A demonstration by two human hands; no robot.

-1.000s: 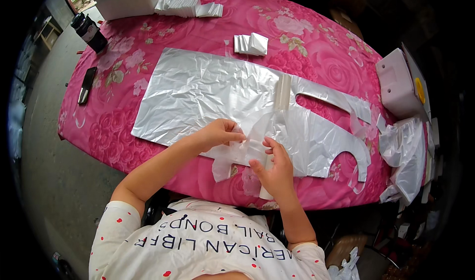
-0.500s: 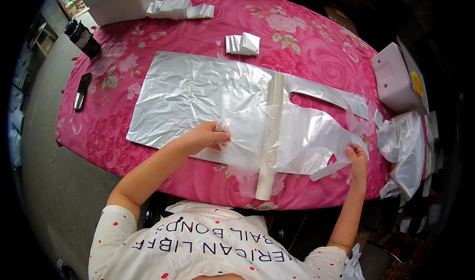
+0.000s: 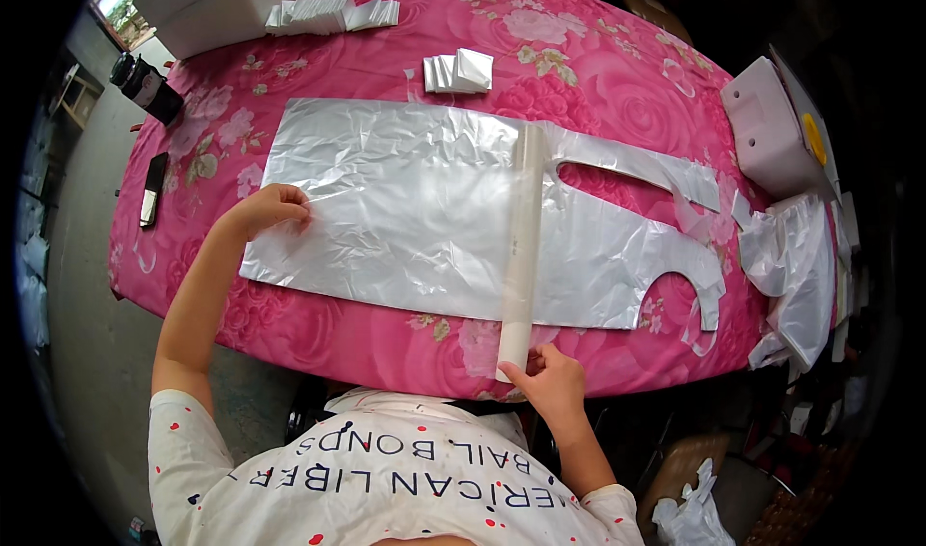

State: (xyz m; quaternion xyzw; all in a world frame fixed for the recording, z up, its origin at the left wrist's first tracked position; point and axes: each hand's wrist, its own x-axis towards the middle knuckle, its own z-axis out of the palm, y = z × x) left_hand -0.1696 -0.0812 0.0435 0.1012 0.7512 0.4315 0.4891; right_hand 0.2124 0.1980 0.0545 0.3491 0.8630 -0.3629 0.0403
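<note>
A stack of thin silvery-white plastic sheets (image 3: 386, 208), cut in an apron-like shape, lies flat on the table. Long and round cut-outs run along its right part. Across it, from far to near, rests a long pale tube (image 3: 522, 247), its near end reaching past the sheets' edge. My left hand (image 3: 268, 213) is at the left end of the stack, its fingers pinched on the film there. By the tube's near end is my right hand (image 3: 548, 380), thumb and fingers closed around it.
A pink floral tablecloth (image 3: 241, 305) covers the table. Folded white packets (image 3: 458, 70) lie beyond the sheets, more beside a white foam box (image 3: 217, 11). A black bottle (image 3: 147, 88) and a phone (image 3: 152, 191) are left; another white box (image 3: 772, 141) and crumpled plastic (image 3: 786, 276) are right.
My left hand has moved left, and the loose top film now lies spread toward the left end. My right hand has left the film's right end and come to the tube's near end.
</note>
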